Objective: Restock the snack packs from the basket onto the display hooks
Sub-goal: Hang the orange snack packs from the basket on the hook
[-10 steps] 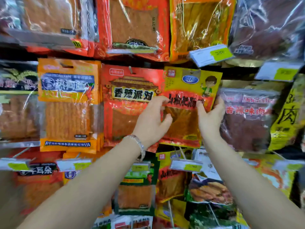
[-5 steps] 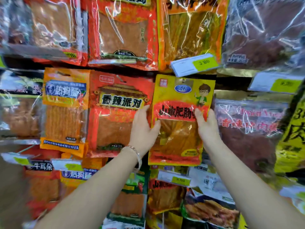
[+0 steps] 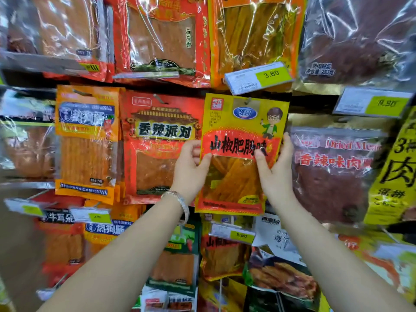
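A yellow snack pack (image 3: 240, 122) with a red band and a cartoon figure hangs upright in the middle of the display wall. Its top hole sits at a metal hook (image 3: 248, 100). My left hand (image 3: 190, 170) grips the pack's left edge, thumb on the front. My right hand (image 3: 275, 167) grips the right edge, thumb pressed on the red band. A bracelet circles my left wrist. The basket is out of view.
A red pack (image 3: 161, 145) hangs just left, an orange pack (image 3: 86, 140) beyond it, and a dark dried-meat pack (image 3: 333, 174) to the right. Price tags (image 3: 258, 77) jut out above; another tag (image 3: 231, 235) sits below. More packs fill the rows above and below.
The yellow pack was tilted a second ago; it now hangs straight and higher against the hook. Both hands shifted from its front to its side edges. The view moved closer.
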Available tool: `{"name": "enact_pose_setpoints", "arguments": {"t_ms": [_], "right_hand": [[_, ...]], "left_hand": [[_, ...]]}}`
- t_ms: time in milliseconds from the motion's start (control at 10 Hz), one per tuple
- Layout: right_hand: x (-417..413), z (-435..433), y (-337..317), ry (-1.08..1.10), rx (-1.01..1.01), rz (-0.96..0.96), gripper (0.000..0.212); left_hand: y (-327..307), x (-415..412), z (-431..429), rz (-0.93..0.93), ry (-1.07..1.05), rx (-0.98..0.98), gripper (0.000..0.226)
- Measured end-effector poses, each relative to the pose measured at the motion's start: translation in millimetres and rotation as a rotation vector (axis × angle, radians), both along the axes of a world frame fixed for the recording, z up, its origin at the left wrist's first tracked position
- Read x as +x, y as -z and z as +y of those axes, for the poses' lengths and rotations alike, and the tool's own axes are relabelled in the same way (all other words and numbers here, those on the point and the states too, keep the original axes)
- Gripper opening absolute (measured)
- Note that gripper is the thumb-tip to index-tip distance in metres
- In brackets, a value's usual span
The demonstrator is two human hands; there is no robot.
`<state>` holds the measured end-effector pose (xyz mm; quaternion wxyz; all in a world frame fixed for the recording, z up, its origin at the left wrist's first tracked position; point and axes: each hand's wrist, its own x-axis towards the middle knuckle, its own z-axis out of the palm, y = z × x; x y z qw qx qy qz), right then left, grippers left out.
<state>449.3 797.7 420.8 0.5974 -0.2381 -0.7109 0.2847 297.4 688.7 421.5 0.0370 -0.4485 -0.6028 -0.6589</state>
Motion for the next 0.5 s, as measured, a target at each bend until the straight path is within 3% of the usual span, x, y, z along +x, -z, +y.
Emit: {"name": "enact_pose_setpoints", "arguments": {"t_ms": [100, 200, 300, 500], "right_hand": [[-0.2, -8.2, 13.6, 0.141, 0.208, -0.094, 0.074], [-2.2, -16.9, 22.6, 0.288, 0.365, -0.306, 0.06], [-5.4, -29.4, 30.9, 0.295, 0.396, -0.491, 0.049], [-12.9, -67.1, 32.9, 0.257, 0.373, -0.491, 0.038]], "left_hand": [[3.0, -0.9, 0.5, -0.018, -0.032, -0.001, 0.028], [6.0, -1.7, 1.2, 0.023, -0.021, -0.028, 0.028], [8.7, 0.2, -2.3, 0.061, -0.017, -0.088, 0.027], [14.2, -6.2, -25.6, 0.14, 0.028, -0.215, 0.031]]}}
